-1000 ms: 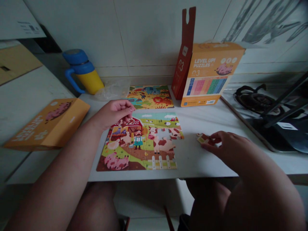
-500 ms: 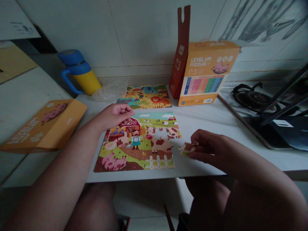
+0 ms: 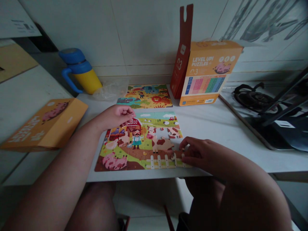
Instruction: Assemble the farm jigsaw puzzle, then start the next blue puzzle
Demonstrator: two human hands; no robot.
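A farm jigsaw puzzle (image 3: 137, 154) lies on the white counter, showing a cow, a pig, a farmer and a red barn. Bare counter shows in a gap above the cow's back and along part of the right side. My right hand (image 3: 194, 150) grips a puzzle piece (image 3: 178, 158) with a white fence and brown ground, at the lower right edge of the puzzle. Whether that piece is fully seated I cannot tell. Over the barn's upper left rests my left hand (image 3: 122, 115), its fingers curled in; nothing shows between them.
Behind lies another puzzle (image 3: 146, 96) with a lion and an elephant. An orange puzzle box (image 3: 204, 73) stands at the back right; another orange box (image 3: 48, 125) is at left. A blue-yellow flask (image 3: 81, 72), a clear plastic bag (image 3: 110, 89) and a gas stove (image 3: 260, 109) flank the counter.
My right hand has moved left with the puzzle piece, from the counter beside the puzzle to its lower right edge. The piece now lies in line with the fence. My left hand has stayed put.
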